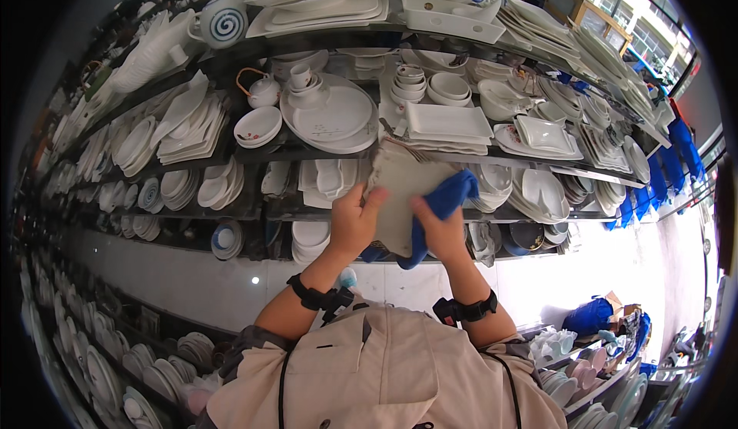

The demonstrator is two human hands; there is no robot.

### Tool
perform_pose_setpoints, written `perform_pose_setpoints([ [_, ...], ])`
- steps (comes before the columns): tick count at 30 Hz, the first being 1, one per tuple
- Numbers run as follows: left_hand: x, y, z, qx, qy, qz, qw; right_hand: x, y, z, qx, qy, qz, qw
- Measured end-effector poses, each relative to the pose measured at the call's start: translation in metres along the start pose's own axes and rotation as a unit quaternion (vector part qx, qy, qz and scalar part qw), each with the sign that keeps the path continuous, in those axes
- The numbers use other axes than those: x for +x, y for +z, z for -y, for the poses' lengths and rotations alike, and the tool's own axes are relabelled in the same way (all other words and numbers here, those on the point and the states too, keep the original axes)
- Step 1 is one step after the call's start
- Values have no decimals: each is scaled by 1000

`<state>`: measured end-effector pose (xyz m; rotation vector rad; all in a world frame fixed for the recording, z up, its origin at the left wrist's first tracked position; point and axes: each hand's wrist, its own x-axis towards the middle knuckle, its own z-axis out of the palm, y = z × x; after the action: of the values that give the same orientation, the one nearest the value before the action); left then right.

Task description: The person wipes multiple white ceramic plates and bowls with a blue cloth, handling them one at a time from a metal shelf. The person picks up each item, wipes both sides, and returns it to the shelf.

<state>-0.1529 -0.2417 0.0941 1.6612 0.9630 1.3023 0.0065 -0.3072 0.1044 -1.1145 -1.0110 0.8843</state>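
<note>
In front of my chest I hold an off-white rectangular plate [398,187] with an uneven edge. A brown, twig-like strip [404,141] shows along its far end; I cannot tell whether it is a handle. My left hand [354,220] grips the plate's left side, thumb on its upper face. At the right side, my right hand [441,229] is closed on a blue cloth [455,195]. The cloth lies against the plate's right part and hangs down below its near edge.
Ahead stand tiered dark shelves [307,152] crowded with white dishes. On the middle tier sit a large round platter [338,110], a small teapot [264,91] and stacked rectangular plates [450,121]. More crockery [165,375] fills shelves behind me on both sides.
</note>
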Motion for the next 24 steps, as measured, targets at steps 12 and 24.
perform_pose_setpoints([
  [12, -6, -3, 14, -234, -90, -88, 964, -31, -9, -29, -127, 27, 107, 986],
  [24, 0, -54, -51, 290, 368, -37, 883, -18, -62, 19, -405, -87, 107, 904],
])
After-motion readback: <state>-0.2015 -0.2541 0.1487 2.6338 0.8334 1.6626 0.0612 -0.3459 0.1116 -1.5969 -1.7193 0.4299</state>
